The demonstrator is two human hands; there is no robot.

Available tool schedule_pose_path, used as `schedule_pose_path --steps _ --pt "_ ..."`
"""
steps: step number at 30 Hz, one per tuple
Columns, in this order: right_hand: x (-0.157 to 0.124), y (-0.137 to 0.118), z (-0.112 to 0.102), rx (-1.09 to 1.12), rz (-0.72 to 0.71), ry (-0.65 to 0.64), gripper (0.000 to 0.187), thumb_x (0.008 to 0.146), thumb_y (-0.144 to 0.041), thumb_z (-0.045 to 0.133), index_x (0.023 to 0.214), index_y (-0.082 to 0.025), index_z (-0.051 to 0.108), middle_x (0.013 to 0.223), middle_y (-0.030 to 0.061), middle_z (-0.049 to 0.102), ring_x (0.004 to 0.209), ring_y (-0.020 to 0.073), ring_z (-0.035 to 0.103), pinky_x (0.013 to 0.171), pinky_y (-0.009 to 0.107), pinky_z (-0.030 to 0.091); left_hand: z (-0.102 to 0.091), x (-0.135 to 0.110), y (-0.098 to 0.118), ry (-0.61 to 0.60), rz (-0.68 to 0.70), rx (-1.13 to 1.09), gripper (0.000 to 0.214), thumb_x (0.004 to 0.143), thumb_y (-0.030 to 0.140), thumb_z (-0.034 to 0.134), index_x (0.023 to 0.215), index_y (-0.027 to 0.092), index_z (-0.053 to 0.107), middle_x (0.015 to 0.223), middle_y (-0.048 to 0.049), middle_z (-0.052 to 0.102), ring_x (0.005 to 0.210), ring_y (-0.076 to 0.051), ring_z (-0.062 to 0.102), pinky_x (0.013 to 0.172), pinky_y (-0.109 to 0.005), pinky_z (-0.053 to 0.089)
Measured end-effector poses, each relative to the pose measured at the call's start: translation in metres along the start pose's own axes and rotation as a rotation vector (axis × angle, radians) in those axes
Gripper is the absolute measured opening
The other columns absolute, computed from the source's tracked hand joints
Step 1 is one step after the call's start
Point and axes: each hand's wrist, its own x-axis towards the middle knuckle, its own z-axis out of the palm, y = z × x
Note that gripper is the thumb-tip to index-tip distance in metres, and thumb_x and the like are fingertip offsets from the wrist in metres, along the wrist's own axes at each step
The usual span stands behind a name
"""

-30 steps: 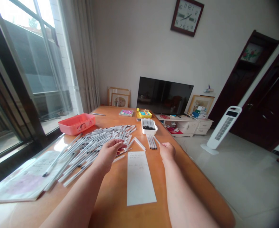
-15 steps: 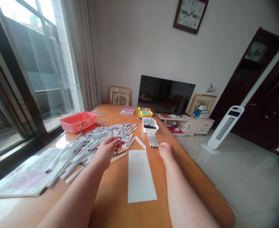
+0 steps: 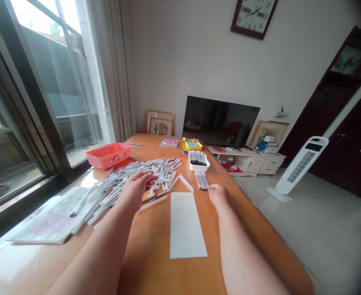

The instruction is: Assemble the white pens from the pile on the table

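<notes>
My left hand (image 3: 139,186) hovers at the near right part of a heap of white pens (image 3: 119,180), many with dark ends. Its fingers are pinched together, and a slim pale pen (image 3: 161,180) seems to stick out from the fingertips. My right hand (image 3: 219,194) is closed beside a short row of pens (image 3: 202,181), its fingertips at the row's near right end; anything inside it is hidden. Just beyond the row stands a white box (image 3: 199,167) filled with pens. Between my forearms lies a paper strip (image 3: 188,229) with faint writing.
A pink bin (image 3: 108,157) stands behind the heap at left. Under some pens lies a printed booklet (image 3: 49,223). Toward the table's far end are a colourful book (image 3: 168,142) and a yellow box (image 3: 192,144). The table's right edge (image 3: 262,215) borders the floor.
The whole view has shifted slightly, so things sit further right. A slim pale pen now shows at my left fingertips. My right hand stays by the row of pens.
</notes>
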Motion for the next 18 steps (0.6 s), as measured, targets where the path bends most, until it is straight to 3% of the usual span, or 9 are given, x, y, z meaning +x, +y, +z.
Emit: schedule_pose_path --steps 9,15,18 --pt "0.0 -0.005 -0.002 0.033 -0.021 0.003 0.027 0.074 -0.029 0.061 0.091 -0.02 0.08 0.084 0.0112 0.076 0.065 0.0215 0.069 0.055 0.027 0.045 -0.007 -0.002 0.012 0.117 0.024 0.036 0.039 0.067 0.036 0.074 0.099 0.014 0.068 0.092 -0.0108 0.075 0.071 -0.014 0.063 0.065 -0.024 0.044" --pt "-0.004 -0.012 -0.005 0.079 -0.047 0.121 0.036 0.079 -0.029 0.058 0.107 -0.016 0.075 0.101 0.0139 0.075 0.085 0.0224 0.07 0.066 0.026 0.049 -0.014 0.004 0.006 0.192 0.111 0.272 0.031 0.067 0.034 0.068 0.092 0.014 0.069 0.082 -0.0094 0.074 0.067 -0.016 0.06 0.062 -0.026 0.042" --pt "-0.008 -0.022 -0.011 0.09 -0.092 0.166 0.034 0.081 -0.03 0.056 0.106 -0.017 0.075 0.1 0.0127 0.075 0.085 0.022 0.069 0.069 0.027 0.048 -0.019 0.01 -0.003 0.205 0.135 0.48 0.027 0.067 0.028 0.064 0.091 0.016 0.068 0.076 -0.0064 0.072 0.06 -0.015 0.057 0.058 -0.026 0.04"
